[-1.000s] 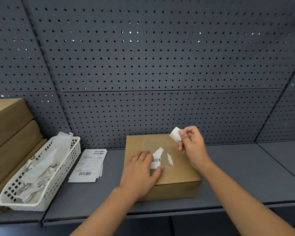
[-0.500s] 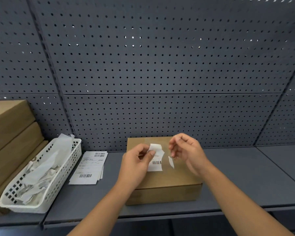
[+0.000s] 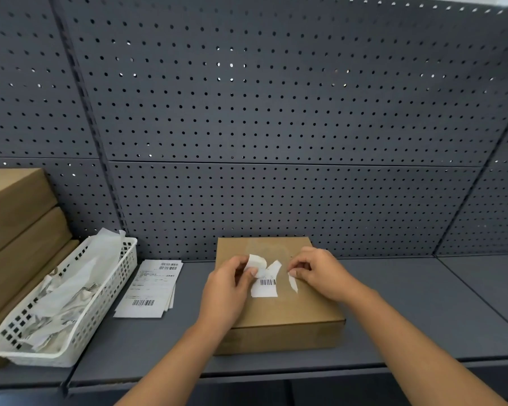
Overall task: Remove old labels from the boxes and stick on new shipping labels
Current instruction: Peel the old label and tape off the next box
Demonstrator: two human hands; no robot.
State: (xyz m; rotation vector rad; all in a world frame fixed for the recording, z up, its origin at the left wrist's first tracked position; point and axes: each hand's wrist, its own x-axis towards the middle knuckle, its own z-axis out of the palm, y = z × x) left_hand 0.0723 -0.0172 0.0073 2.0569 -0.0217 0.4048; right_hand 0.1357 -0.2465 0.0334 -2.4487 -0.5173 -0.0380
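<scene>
Only 1 view exists, from a camera on the person's head. It faces forward and down at a grey shelf (image 3: 452,288), with the pegboard wall (image 3: 276,112) filling the upper half. It is near: the left forearm (image 3: 170,364) and the right forearm (image 3: 417,347) enter from the bottom edge, and the bars of the barcode on the old label (image 3: 266,287) are visible. The wide lens bends straight lines near the edges.

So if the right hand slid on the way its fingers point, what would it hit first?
The right hand pinches at the thin label strip; past that, probably the barcode label piece, then the left hand.
</scene>
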